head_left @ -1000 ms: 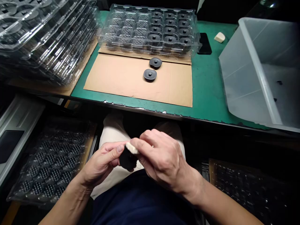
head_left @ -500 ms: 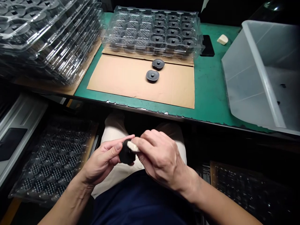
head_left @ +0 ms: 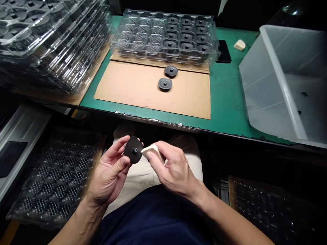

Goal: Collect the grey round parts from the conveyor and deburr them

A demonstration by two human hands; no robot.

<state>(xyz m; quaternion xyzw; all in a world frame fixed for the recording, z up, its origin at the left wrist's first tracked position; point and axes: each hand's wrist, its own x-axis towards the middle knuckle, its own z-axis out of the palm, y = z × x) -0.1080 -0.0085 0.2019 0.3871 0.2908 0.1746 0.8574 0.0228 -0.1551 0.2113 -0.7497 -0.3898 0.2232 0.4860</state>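
Above my lap, my left hand (head_left: 112, 170) grips a round black disc (head_left: 131, 154) by its edges, its face with a small central stem turned toward me. My right hand (head_left: 173, 166) pinches a cream-coloured wedge-shaped block (head_left: 154, 152), perhaps sponge or eraser; its tip is at the disc's right edge, and I cannot tell whether they touch. Two similar black discs, one nearer (head_left: 165, 84) and one farther (head_left: 171, 71), lie stem up on the cardboard sheet (head_left: 122, 85). Behind them, a clear plastic tray (head_left: 153, 51) holds several black discs in its right-hand pockets.
Stacked clear trays (head_left: 63, 51) rise at the left of the green table (head_left: 224, 112). A translucent bin (head_left: 270, 85) stands at the right, near a black phone-like slab (head_left: 224, 51) and another cream block (head_left: 239, 45). Below the table edge at left lies another pocketed tray (head_left: 51, 180).
The cream block has moved back from the disc's face to its right edge. My left hand has raised and turned the disc, so its central stem now shows.
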